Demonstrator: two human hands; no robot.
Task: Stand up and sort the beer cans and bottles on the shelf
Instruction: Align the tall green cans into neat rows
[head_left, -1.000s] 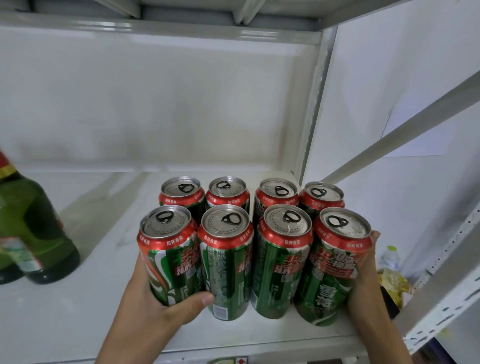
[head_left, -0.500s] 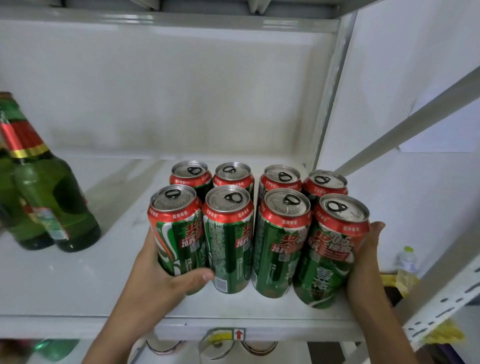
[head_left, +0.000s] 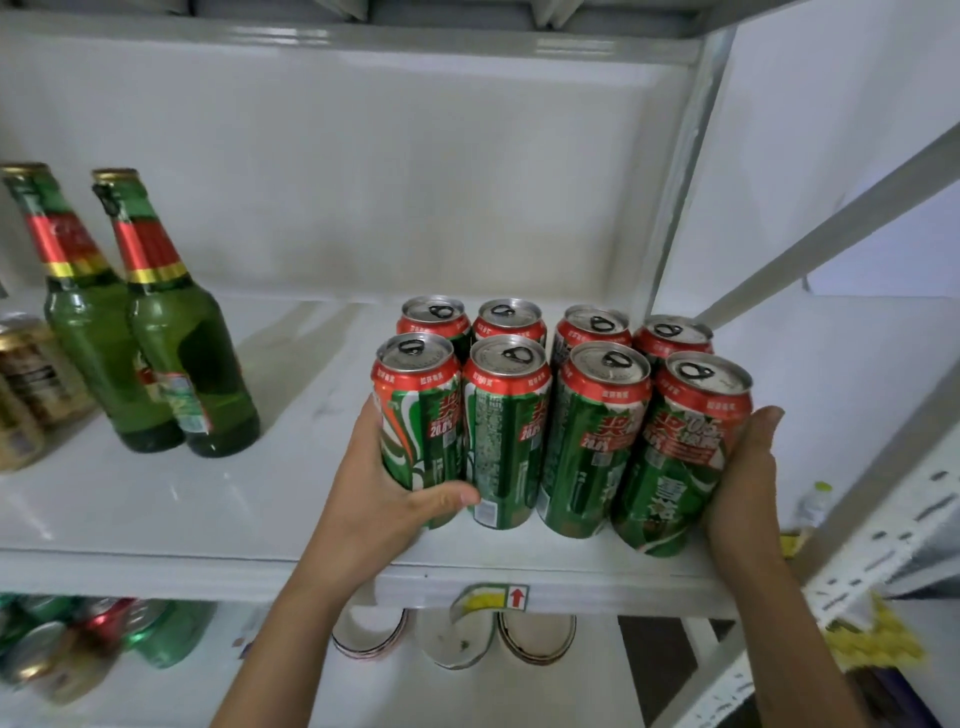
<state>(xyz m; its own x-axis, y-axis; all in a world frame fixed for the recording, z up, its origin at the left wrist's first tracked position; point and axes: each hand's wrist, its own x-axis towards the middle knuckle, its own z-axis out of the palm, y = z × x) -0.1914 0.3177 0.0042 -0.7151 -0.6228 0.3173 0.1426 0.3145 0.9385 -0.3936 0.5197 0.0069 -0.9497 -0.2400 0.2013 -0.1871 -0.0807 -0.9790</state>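
Eight upright green-and-red aluminium beer cans stand in two rows at the right front of the white metal shelf. The left hand wraps the front-left can, thumb across its base; the right hand presses flat against the front-right can. Uneven squeezing could tip a front can off the edge.

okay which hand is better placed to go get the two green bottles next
Left, probably. The left hand is on the can block's left side, facing the bottles across bare shelf. The right hand is behind the cans.

One head-worn view looks forward and slightly down, close in on the white shelf from its front edge
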